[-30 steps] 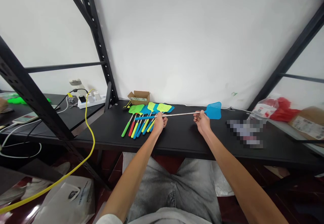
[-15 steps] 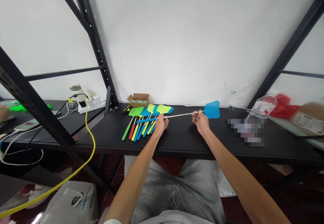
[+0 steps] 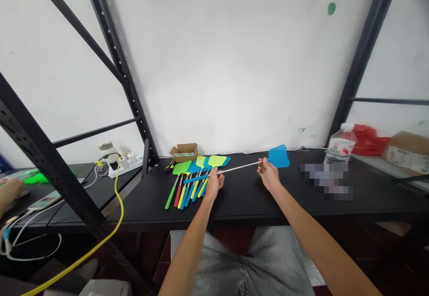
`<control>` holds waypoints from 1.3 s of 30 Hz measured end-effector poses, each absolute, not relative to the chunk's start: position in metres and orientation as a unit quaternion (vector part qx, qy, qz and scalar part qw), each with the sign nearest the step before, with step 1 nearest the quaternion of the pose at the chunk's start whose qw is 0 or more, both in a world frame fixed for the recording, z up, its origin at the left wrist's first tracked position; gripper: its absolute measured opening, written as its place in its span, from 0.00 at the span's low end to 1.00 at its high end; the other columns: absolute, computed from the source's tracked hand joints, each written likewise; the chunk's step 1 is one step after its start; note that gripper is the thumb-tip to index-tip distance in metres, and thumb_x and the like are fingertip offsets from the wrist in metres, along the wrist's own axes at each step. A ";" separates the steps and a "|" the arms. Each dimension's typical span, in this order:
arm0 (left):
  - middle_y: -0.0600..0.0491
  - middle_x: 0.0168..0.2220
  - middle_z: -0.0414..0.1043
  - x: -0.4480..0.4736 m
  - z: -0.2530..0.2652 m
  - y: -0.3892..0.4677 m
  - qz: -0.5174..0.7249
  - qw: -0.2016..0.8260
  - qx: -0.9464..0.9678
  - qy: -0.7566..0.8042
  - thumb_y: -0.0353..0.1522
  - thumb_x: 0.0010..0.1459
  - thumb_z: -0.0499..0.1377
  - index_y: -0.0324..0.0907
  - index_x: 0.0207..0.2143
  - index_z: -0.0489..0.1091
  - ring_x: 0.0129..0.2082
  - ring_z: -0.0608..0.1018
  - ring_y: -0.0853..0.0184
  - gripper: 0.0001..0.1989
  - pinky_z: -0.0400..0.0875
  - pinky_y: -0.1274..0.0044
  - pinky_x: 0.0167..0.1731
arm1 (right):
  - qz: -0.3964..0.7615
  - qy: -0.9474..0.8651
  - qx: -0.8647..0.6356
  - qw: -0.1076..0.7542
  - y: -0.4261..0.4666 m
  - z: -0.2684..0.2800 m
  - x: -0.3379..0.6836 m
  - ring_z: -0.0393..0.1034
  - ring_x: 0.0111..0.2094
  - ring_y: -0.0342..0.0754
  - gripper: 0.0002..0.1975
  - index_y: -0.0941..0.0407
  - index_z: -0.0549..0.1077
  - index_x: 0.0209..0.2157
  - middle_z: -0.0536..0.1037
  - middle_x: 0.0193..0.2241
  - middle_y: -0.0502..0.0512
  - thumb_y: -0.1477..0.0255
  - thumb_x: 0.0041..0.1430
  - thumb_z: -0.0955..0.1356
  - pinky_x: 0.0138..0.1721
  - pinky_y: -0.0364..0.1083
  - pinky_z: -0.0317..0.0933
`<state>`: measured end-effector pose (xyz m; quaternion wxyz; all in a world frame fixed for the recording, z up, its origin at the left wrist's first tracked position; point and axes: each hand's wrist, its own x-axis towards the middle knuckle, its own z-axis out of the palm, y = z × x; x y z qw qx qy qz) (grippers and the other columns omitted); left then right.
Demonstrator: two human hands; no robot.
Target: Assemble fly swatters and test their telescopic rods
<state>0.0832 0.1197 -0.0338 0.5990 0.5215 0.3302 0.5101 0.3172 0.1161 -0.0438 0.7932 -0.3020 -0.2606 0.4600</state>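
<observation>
A blue fly swatter (image 3: 279,156) with a thin metal shaft is held nearly level above the black table (image 3: 248,193). My left hand (image 3: 213,183) is closed around it where the blue handle meets the shaft. At the other end, my right hand (image 3: 268,173) pinches the shaft just below the blue head. Beside my left hand, several more fly swatters (image 3: 182,167) with green, yellow and blue heads lie in a row. Their handles, coloured green, red, yellow and blue, point toward me, and some heads overlap.
Against the wall stands an open cardboard box (image 3: 185,151). A water bottle (image 3: 340,144), red plastic (image 3: 368,139) and a blurred patch are at the right. Leftward, a yellow cable (image 3: 119,198) hangs past the rack post, near a power strip (image 3: 125,165) and another person's hand (image 3: 10,191).
The view has shifted, so the table sits lower in the frame. Both hands keep their hold on the blue fly swatter, which tilts slightly more. The other person's hand shows more at the left.
</observation>
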 end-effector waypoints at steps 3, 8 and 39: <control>0.62 0.13 0.43 0.084 -0.034 0.118 0.492 0.590 0.548 0.329 0.47 0.60 0.46 0.44 0.16 0.48 0.12 0.47 0.78 0.24 0.38 0.81 0.13 | 0.456 -0.266 -0.308 0.792 0.116 -0.044 0.317 0.65 0.21 0.39 0.16 0.55 0.76 0.28 0.75 0.22 0.49 0.59 0.44 0.77 0.22 0.39 0.63; 0.62 0.13 0.43 0.084 -0.033 0.114 0.487 0.575 0.577 0.315 0.49 0.60 0.45 0.44 0.17 0.49 0.12 0.47 0.78 0.26 0.39 0.81 0.14 | 0.449 -0.278 -0.322 0.786 0.117 -0.045 0.317 0.67 0.21 0.39 0.16 0.56 0.75 0.28 0.77 0.22 0.50 0.58 0.46 0.76 0.22 0.39 0.64; 0.60 0.15 0.44 0.094 -0.029 0.111 0.421 0.558 0.639 0.321 0.51 0.62 0.43 0.43 0.17 0.50 0.15 0.48 0.76 0.27 0.40 0.81 0.16 | 0.464 -0.343 -0.380 0.723 0.117 -0.042 0.314 0.70 0.18 0.40 0.18 0.56 0.73 0.33 0.81 0.27 0.54 0.55 0.52 0.72 0.20 0.39 0.62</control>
